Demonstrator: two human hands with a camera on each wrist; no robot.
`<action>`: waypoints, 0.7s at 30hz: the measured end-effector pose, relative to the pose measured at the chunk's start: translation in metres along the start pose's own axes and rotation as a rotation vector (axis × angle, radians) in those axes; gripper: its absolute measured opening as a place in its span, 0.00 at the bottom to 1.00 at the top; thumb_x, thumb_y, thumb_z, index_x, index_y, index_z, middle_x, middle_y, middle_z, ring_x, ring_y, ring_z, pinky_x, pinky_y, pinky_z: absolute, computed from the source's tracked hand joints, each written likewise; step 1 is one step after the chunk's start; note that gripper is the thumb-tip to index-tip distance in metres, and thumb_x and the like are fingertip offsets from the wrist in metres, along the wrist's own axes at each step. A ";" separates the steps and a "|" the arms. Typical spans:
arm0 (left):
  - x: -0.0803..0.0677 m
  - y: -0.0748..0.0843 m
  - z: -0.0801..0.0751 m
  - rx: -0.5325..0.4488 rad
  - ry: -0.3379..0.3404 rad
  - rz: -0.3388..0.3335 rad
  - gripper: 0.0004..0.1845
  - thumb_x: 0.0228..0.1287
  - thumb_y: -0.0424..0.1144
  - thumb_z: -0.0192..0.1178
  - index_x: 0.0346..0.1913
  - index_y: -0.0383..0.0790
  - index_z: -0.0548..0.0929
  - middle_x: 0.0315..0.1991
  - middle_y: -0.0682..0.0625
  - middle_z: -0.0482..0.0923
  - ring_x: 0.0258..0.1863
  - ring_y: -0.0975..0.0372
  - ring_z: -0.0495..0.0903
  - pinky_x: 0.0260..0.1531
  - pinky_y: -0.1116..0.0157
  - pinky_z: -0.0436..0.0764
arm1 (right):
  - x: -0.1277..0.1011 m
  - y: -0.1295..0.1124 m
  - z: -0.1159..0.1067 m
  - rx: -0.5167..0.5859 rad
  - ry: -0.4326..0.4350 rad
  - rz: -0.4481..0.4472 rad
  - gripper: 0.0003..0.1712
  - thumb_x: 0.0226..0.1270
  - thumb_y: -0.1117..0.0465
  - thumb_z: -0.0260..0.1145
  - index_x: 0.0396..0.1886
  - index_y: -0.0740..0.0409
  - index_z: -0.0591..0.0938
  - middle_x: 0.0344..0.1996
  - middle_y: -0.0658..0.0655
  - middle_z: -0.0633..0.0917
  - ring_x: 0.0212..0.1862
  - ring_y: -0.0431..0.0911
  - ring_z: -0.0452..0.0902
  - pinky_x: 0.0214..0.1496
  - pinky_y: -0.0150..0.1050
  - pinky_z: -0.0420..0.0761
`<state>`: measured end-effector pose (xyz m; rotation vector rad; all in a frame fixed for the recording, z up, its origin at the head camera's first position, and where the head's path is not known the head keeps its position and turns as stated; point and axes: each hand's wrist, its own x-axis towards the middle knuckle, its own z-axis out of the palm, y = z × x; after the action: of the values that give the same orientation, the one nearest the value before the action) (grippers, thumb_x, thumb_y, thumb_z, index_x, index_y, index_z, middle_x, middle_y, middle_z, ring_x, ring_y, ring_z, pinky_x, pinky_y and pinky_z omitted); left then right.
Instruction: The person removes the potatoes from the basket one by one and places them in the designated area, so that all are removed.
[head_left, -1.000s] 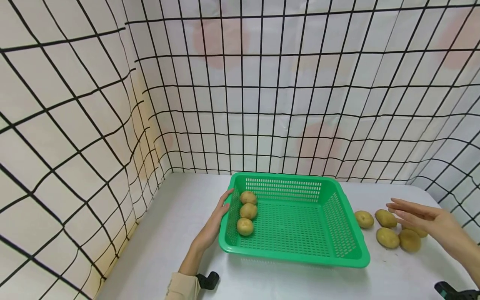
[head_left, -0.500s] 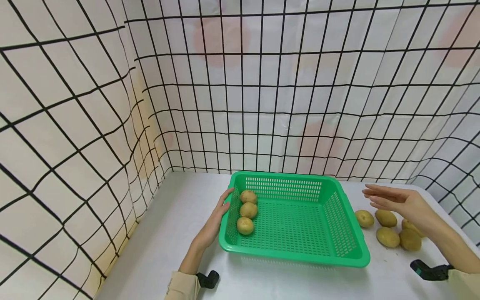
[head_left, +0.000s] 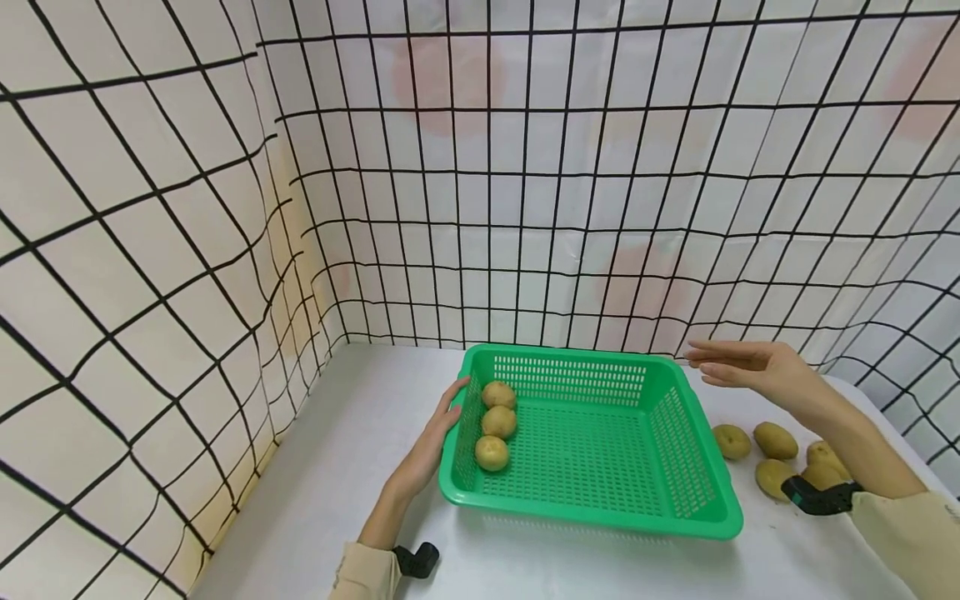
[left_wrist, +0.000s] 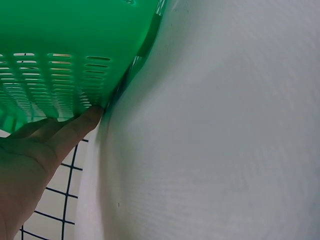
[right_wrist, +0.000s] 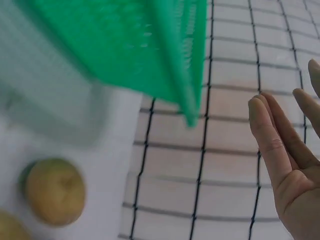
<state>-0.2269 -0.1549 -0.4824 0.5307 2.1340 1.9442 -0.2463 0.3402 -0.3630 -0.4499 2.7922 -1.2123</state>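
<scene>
A green slotted basket (head_left: 675,523) sits on the white table with three potatoes (head_left: 497,422) lined along its left inner wall. My left hand (head_left: 438,433) rests flat with straight fingers against the basket's left outer wall (left_wrist: 65,75); its fingers (left_wrist: 60,132) touch the plastic. My right hand (head_left: 738,367) hovers open, empty, above the basket's far right corner, its fingers (right_wrist: 272,145) straight. Several loose potatoes (head_left: 775,440) lie on the table to the right of the basket; one potato (right_wrist: 55,190) shows in the right wrist view.
White curtains with a black grid (head_left: 480,183) wall in the table at the back and on both sides. The white tabletop (head_left: 337,467) stretches left of the basket. A black wrist-camera strap (head_left: 821,498) sits on my right forearm.
My right hand has lifted from over the loose potatoes and moved left and back, toward the basket's far right corner. The left hand and the basket have stayed put.
</scene>
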 end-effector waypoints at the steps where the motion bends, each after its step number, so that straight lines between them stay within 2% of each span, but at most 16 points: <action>1: 0.000 0.000 0.000 0.000 0.003 -0.005 0.29 0.85 0.54 0.29 0.83 0.62 0.45 0.85 0.46 0.37 0.84 0.43 0.41 0.76 0.32 0.52 | 0.003 -0.004 0.002 0.008 -0.017 -0.017 0.31 0.78 0.50 0.63 0.76 0.52 0.73 0.62 0.42 0.85 0.54 0.30 0.84 0.61 0.63 0.81; 6: -0.002 0.000 -0.001 -0.003 0.012 -0.007 0.29 0.85 0.54 0.29 0.83 0.62 0.46 0.85 0.46 0.37 0.84 0.42 0.41 0.76 0.31 0.51 | 0.019 -0.026 0.014 0.012 -0.072 -0.065 0.28 0.78 0.50 0.64 0.73 0.49 0.76 0.63 0.51 0.86 0.57 0.24 0.79 0.63 0.67 0.77; 11: -0.001 0.000 0.000 -0.006 0.010 -0.008 0.29 0.85 0.54 0.30 0.83 0.64 0.46 0.85 0.47 0.38 0.84 0.44 0.42 0.76 0.32 0.52 | 0.032 -0.042 0.027 0.005 -0.096 -0.109 0.27 0.77 0.50 0.65 0.72 0.47 0.78 0.62 0.52 0.86 0.58 0.23 0.77 0.64 0.68 0.76; 17: 0.000 -0.002 0.001 -0.002 0.013 -0.008 0.28 0.85 0.53 0.29 0.83 0.63 0.46 0.85 0.46 0.38 0.84 0.42 0.42 0.75 0.32 0.52 | 0.047 -0.056 0.043 0.031 -0.134 -0.140 0.25 0.75 0.49 0.67 0.70 0.41 0.80 0.60 0.50 0.87 0.59 0.33 0.82 0.65 0.60 0.79; 21: 0.000 -0.002 0.001 -0.013 0.021 -0.010 0.28 0.85 0.52 0.30 0.83 0.63 0.47 0.85 0.47 0.39 0.84 0.42 0.42 0.75 0.32 0.52 | 0.057 -0.064 0.055 0.087 -0.180 -0.180 0.25 0.74 0.51 0.69 0.68 0.43 0.81 0.58 0.50 0.88 0.59 0.41 0.85 0.66 0.55 0.80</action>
<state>-0.2263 -0.1539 -0.4846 0.4987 2.1304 1.9655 -0.2759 0.2437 -0.3515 -0.7759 2.5821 -1.2511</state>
